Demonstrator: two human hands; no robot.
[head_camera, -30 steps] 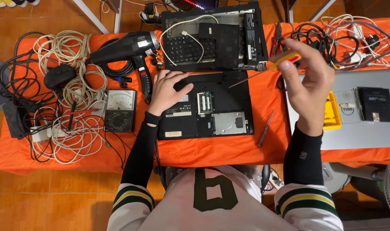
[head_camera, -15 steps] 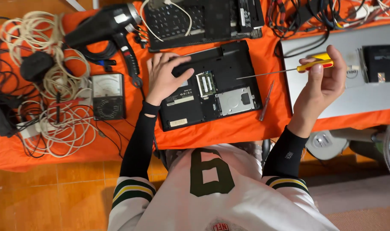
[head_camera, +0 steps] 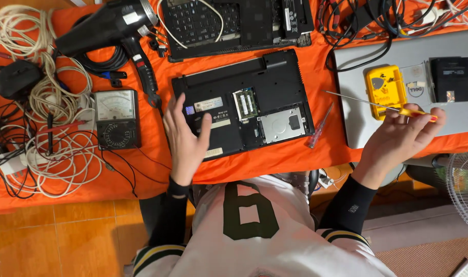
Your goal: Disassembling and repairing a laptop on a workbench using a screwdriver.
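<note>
On an orange-covered surface (head_camera: 275,164), seen from above: left hand (head_camera: 185,136) laid flat with fingers (head_camera: 206,128) spread and released, resting on the near left corner of an upturned black laptop base (head_camera: 244,102), nothing grasped. Right hand (head_camera: 398,138) raised off to the right, well apart from the base, fingers (head_camera: 421,125) closed around the yellow-and-red handle of a long-shafted screwdriver (head_camera: 383,106), thin metal shaft pointing left over the edge of a closed silver laptop (head_camera: 357,77). Underside of the base open, with green memory sticks (head_camera: 246,102) in one bay and a silver hard drive (head_camera: 283,124) in the bay beside them. Second, smaller screwdriver (head_camera: 318,128) lying loose on the cloth just beside the base's right edge. Behind the base, another black laptop part (head_camera: 234,23) with keyboard showing and a white cable across it. To the left, a black hair dryer (head_camera: 111,31), an analogue multimeter (head_camera: 117,119) and heaps of white cord (head_camera: 44,128). On the silver laptop, a yellow plastic case (head_camera: 385,90) and a small black box (head_camera: 450,79). Edge of a fan (head_camera: 467,190) at lower right.
</note>
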